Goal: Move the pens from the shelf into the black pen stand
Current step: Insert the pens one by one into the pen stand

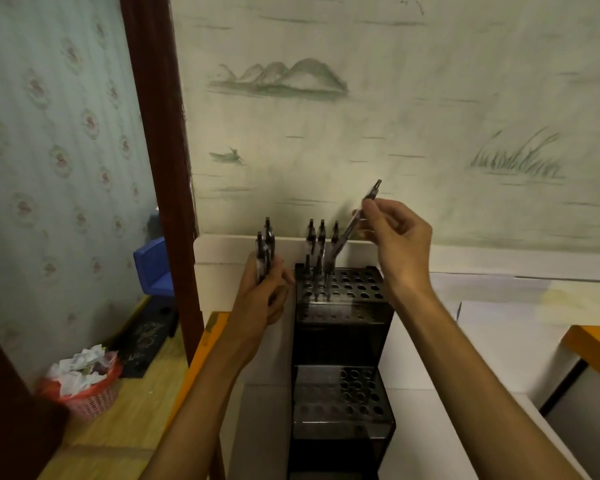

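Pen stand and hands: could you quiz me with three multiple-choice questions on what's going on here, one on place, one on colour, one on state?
1. Where do the slotted pens stand in the top tier of the stand?
A. back left holes
B. front right holes
C. bottom tier

2. What colour is the bin on the floor at left?
A. blue
B. red
C. black

3. What is the right hand doing?
A. resting open
B. pinching one tilted pen
C. gripping a bundle

Answers:
1 A: the pens cluster by the tier's back left corner.
2 B: its mesh wall is red.
3 B: one pen slants down toward the holes; the left hand grips the bundle.
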Demonstrator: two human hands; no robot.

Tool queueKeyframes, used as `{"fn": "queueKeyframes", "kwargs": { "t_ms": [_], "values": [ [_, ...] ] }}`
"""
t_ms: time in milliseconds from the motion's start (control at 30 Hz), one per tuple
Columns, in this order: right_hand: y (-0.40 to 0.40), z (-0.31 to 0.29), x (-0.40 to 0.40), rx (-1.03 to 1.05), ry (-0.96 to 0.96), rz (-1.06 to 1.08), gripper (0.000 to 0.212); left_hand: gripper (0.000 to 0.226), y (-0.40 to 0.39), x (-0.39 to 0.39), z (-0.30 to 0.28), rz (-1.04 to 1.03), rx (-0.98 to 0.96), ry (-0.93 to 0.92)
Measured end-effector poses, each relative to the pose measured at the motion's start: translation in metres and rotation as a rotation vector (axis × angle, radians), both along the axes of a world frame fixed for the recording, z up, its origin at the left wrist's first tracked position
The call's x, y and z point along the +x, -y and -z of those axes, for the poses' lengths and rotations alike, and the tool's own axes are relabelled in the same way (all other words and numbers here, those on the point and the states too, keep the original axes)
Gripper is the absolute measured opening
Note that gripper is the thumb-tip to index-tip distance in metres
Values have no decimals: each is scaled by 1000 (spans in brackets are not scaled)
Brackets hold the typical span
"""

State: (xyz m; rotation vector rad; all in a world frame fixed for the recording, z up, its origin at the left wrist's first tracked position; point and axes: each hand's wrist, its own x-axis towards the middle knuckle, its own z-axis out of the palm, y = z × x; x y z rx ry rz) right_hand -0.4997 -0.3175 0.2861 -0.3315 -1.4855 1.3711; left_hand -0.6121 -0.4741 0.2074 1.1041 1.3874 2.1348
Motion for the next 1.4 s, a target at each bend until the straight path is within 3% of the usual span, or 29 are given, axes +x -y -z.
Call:
{"fn": "queueKeyframes", "kwargs": {
  "t_ms": [133, 600, 900, 1133, 1333, 1400],
  "values": [
    [-16, -2, 2, 152, 91, 92, 19, 35, -1, 1, 4, -87, -39, -27],
    [-25, 19, -7, 294, 281, 120, 21, 13, 1, -1, 6, -94, -54, 54],
    [-22, 25, -2, 387, 397, 97, 22, 14, 1, -1, 4, -159, -45, 33],
    [-22, 32, 1, 426, 488, 129, 24, 12, 2, -1, 7, -45, -9, 113],
    [-20, 32, 4, 396, 492, 120, 33, 13, 0, 1, 6, -69, -42, 69],
    [-17, 32, 5, 422, 416, 219, 31, 14, 0, 2, 6, -68, -51, 51]
  ]
}}
